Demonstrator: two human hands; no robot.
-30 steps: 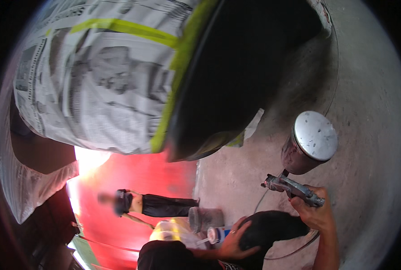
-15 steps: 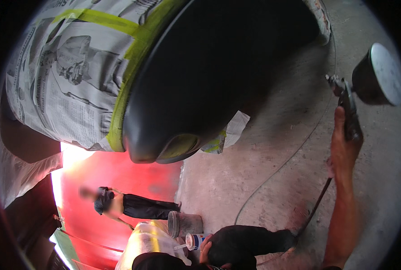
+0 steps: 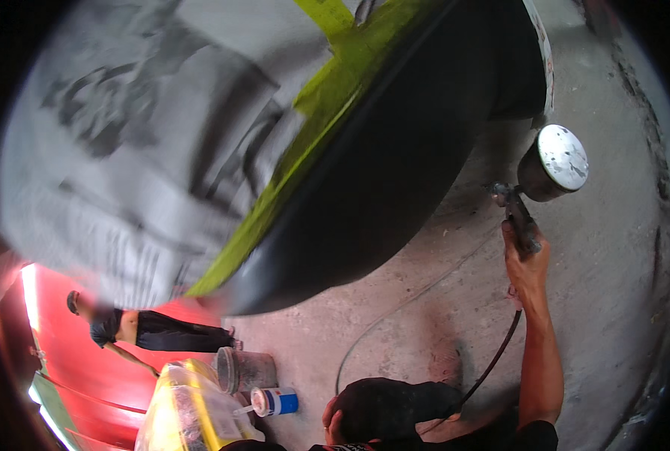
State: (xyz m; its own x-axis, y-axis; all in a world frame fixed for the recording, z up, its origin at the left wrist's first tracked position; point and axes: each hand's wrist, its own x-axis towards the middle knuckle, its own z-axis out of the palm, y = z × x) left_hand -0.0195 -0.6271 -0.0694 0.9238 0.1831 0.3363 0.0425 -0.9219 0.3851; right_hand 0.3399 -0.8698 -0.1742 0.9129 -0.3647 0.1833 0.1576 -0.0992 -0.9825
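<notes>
My right hand (image 3: 529, 259) is closed round the handle of a spray gun (image 3: 517, 214), its thumb toward the nozzle side. A dark paint cup (image 3: 553, 163) with a pale, paint-flecked lid sits on the gun. The nozzle points toward a smooth black car bumper (image 3: 365, 173), with a gap between them. Along the bumper's edge runs yellow-green masking tape (image 3: 293, 161), which holds newspaper sheets (image 3: 154, 143) over the body beside it. My left hand (image 3: 333, 422) lies on my dark-trousered knee, partly hidden, holding nothing visible.
A black hose (image 3: 500, 357) trails down from the gun, and a thin hose (image 3: 402, 301) curves over the concrete floor. At lower left are a grey bucket (image 3: 246, 370), a blue-and-white tub (image 3: 275, 401) and a plastic-wrapped yellow thing (image 3: 188, 410). Another person (image 3: 151, 329) stands by a red wall.
The spray gun in my right hand has moved left, closer to the bumper. My view has shifted, so the masked newspaper looks larger. My left hand stays on my knee.
</notes>
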